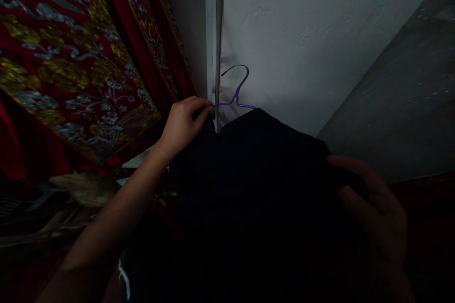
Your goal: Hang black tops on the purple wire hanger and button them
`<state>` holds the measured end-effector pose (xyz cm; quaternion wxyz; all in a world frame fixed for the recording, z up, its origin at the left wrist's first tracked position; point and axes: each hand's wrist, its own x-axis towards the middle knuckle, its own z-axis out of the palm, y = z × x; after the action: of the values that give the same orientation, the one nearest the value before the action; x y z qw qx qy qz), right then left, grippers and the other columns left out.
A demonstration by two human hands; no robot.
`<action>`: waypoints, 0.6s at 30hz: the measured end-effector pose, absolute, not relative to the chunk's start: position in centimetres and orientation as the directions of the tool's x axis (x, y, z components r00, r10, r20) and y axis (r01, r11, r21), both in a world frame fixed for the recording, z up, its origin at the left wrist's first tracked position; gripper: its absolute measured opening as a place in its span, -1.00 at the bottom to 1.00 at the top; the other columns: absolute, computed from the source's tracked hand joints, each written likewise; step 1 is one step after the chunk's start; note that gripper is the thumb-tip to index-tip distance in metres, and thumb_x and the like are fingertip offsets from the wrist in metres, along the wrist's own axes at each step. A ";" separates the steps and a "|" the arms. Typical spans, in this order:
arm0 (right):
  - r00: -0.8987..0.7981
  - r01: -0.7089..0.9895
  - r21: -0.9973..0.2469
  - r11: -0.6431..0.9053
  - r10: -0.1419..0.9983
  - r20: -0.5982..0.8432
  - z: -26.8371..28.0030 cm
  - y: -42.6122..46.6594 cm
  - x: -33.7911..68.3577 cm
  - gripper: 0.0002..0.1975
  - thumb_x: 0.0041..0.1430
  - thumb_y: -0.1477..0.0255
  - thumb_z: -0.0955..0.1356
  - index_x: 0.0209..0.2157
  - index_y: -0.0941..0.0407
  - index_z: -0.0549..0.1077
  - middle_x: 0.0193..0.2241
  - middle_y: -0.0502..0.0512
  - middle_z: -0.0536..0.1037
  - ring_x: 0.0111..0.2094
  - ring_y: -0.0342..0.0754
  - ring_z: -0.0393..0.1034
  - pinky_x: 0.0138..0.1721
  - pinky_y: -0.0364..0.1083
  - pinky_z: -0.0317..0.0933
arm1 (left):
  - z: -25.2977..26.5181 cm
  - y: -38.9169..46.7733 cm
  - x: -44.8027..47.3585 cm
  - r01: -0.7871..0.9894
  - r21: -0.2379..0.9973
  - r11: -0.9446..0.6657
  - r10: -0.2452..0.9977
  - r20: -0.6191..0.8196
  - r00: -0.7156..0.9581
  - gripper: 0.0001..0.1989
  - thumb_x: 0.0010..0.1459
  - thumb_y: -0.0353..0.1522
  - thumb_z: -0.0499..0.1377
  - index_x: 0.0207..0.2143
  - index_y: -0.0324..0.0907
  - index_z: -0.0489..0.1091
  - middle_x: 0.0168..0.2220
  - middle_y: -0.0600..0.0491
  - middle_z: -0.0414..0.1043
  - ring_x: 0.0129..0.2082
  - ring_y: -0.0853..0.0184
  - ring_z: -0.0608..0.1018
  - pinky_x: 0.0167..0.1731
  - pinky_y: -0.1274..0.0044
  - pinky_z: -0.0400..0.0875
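Pinching dark garment [256, 175] on purple hanger [237, 95]: both hands [183, 120] [386, 215] | pale wall [302, 42] behind | embroidered red cloth [71, 57] left

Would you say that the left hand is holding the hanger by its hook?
No, the left hand pinches at the side wire of the purple hanger, below the hook.

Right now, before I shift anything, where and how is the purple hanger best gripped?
Probably take the purple hanger by its narrow neck, just below the hook, coming from the right. The neck shows bare above the dark garment; the left hand pinches at the left arm, and the hook's tip points left, so the right side looks freer.
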<state>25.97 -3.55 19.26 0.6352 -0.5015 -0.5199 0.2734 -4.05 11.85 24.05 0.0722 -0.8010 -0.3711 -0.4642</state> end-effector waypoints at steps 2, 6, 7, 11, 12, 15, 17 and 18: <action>0.301 0.164 -0.935 0.314 0.887 0.350 19.1 -4.2 26.3 -0.82 0.06 0.14 0.49 -0.27 -0.20 0.56 -0.47 0.03 0.47 -0.55 -0.01 0.28 -0.65 -0.13 0.15 | 24.2 12.3 -3.3 0.668 0.193 -0.719 0.501 0.810 0.304 -0.82 0.34 -0.36 0.15 -0.19 -0.21 0.55 -0.22 -0.03 0.60 -0.20 0.25 0.61 -0.13 0.46 0.43; -0.108 0.146 -0.891 0.431 0.902 0.418 19.4 -5.6 26.5 -0.89 0.05 0.15 0.51 -0.39 -0.19 0.57 -0.51 0.00 0.49 -0.50 0.00 0.40 -0.55 -0.11 0.29 | 23.6 12.4 -2.9 0.729 0.065 -0.682 0.443 0.829 0.341 -0.79 0.36 -0.27 0.14 -0.23 -0.20 0.49 -0.25 -0.04 0.54 -0.21 0.21 0.56 -0.15 0.40 0.38; -0.262 0.132 -0.872 0.471 0.865 0.428 19.5 -5.8 26.4 -0.89 0.06 0.16 0.51 -0.34 -0.21 0.61 -0.43 0.02 0.56 -0.40 0.02 0.49 -0.45 -0.10 0.36 | 23.4 12.3 -3.0 0.728 0.020 -0.685 0.416 0.831 0.369 -0.80 0.36 -0.27 0.14 -0.24 -0.19 0.48 -0.25 -0.04 0.53 -0.20 0.21 0.55 -0.14 0.39 0.37; -0.725 -0.056 -0.914 0.401 0.614 0.313 20.1 -5.0 26.2 -0.68 0.16 0.19 0.49 -0.03 -0.11 0.65 -0.14 0.12 0.67 -0.17 0.03 0.60 -0.21 -0.09 0.42 | 22.4 11.4 -4.4 0.656 -0.133 -0.743 0.246 0.857 0.452 -0.85 0.31 -0.25 0.22 -0.23 -0.14 0.48 -0.23 -0.03 0.50 -0.19 0.21 0.53 -0.18 0.38 0.38; -0.767 -0.098 -0.924 0.370 0.563 0.307 20.1 -4.4 26.3 -0.67 0.19 0.20 0.48 -0.02 -0.07 0.65 -0.11 0.15 0.67 -0.16 0.02 0.61 -0.18 -0.09 0.42 | 22.2 11.2 -4.9 0.639 -0.167 -0.751 0.194 0.869 0.455 -0.84 0.27 -0.23 0.27 -0.23 -0.14 0.49 -0.25 -0.02 0.48 -0.23 0.22 0.53 -0.22 0.39 0.38; -0.735 -0.091 -0.914 0.396 0.593 0.330 19.5 -2.4 26.9 -0.73 0.24 0.24 0.46 -0.06 -0.01 0.66 -0.10 0.17 0.69 -0.12 0.02 0.62 -0.10 -0.07 0.43 | 22.0 10.3 -6.5 0.592 -0.263 -0.762 0.069 0.876 0.478 -0.81 0.17 -0.24 0.36 -0.23 -0.12 0.50 -0.38 0.05 0.46 -0.38 0.28 0.50 -0.36 0.44 0.36; -0.629 0.014 -0.914 0.405 0.714 0.307 18.6 -1.0 26.7 -0.75 0.28 0.26 0.43 -0.07 0.01 0.65 -0.16 0.16 0.70 -0.17 -0.01 0.63 -0.15 -0.07 0.46 | 22.0 9.6 -7.3 0.569 -0.274 -0.775 0.061 0.864 0.500 -0.85 0.19 -0.27 0.35 -0.24 -0.12 0.50 -0.43 0.08 0.48 -0.42 0.31 0.52 -0.38 0.46 0.37; -0.571 0.080 -0.916 0.393 0.771 0.282 18.1 -0.3 26.4 -0.75 0.28 0.26 0.42 -0.06 0.02 0.64 -0.17 0.16 0.70 -0.18 0.00 0.63 -0.16 -0.07 0.47 | 22.0 9.2 -7.7 0.563 -0.253 -0.787 0.082 0.861 0.502 -0.86 0.20 -0.28 0.34 -0.23 -0.12 0.50 -0.42 0.08 0.50 -0.42 0.32 0.53 -0.37 0.47 0.38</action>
<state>26.41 -0.32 18.09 0.3662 -0.2837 -0.7500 0.4721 -7.69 9.20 22.03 0.2618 -0.8261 -0.1951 -0.4593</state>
